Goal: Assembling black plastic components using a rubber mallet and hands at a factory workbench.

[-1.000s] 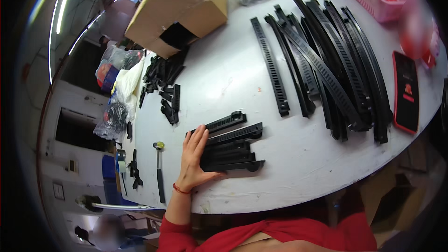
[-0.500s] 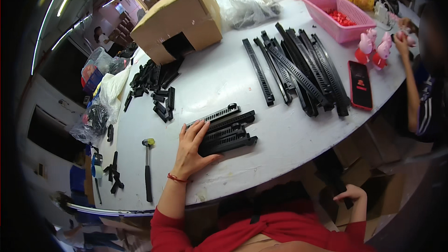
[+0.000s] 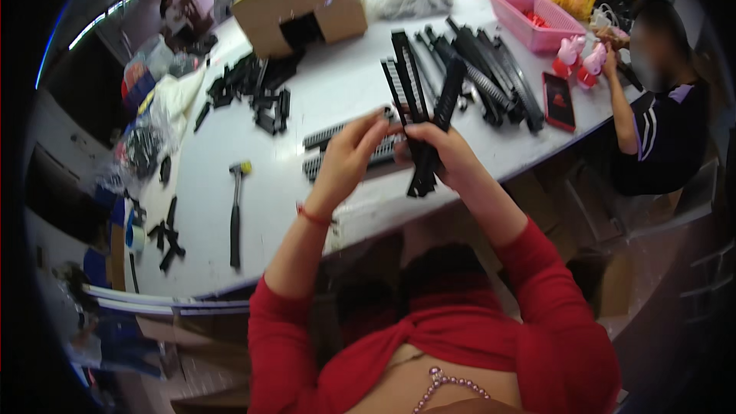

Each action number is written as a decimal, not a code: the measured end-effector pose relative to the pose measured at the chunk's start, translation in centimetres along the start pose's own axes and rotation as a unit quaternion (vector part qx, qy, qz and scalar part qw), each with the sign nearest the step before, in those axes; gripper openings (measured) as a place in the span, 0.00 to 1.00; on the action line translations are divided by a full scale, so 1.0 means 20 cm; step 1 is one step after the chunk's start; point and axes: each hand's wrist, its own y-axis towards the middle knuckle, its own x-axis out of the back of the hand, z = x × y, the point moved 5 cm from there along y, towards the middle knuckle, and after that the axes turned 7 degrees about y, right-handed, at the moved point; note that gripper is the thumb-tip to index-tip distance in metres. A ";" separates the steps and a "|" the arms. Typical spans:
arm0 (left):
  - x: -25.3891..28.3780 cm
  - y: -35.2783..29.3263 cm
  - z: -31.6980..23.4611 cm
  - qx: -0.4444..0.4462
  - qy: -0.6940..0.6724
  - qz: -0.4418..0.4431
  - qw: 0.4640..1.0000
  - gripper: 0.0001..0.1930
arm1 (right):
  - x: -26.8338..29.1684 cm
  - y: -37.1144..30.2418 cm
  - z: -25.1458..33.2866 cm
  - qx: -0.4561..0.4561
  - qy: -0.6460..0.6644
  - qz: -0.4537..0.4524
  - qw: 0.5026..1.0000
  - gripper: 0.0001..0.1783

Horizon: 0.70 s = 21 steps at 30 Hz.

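Note:
In front of me, my right hand [image 3: 452,159] is closed around several long black slotted plastic strips [image 3: 406,84], raised above the table and crossing one another. My left hand [image 3: 351,155] is beside them, its thumb and fingers drawn together at the bundle's near-left side. What those fingertips grip, if anything, is hidden. Beneath and behind the left hand, more black slotted strips [image 3: 316,167] lie on the white table [image 3: 299,226], partly covered by the hand.
A pile of black strips [image 3: 512,88] lies right of the bundle, near a red-edged phone [image 3: 559,101] and pink figurines. Short black pieces [image 3: 238,80] lie before a cardboard box [image 3: 307,0]. A hammer [image 3: 236,215] is at left. Another person [image 3: 659,130] sits at far right.
My right hand has risen from below the table edge to above it, now holding strips. Some strips have left the group under my left hand. The view has shifted.

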 end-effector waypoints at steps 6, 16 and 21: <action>0.01 0.01 0.03 0.097 -0.134 0.022 0.986 0.23 | -0.13 0.03 -0.16 0.004 0.105 0.046 0.993 0.21; 0.15 0.09 0.20 0.208 -0.339 -0.052 0.916 0.15 | 0.03 -0.03 -0.13 0.033 0.191 0.018 0.981 0.36; 0.22 0.13 0.22 0.218 -0.346 -0.064 0.910 0.18 | 0.09 -0.09 -0.08 0.054 0.187 0.001 0.981 0.36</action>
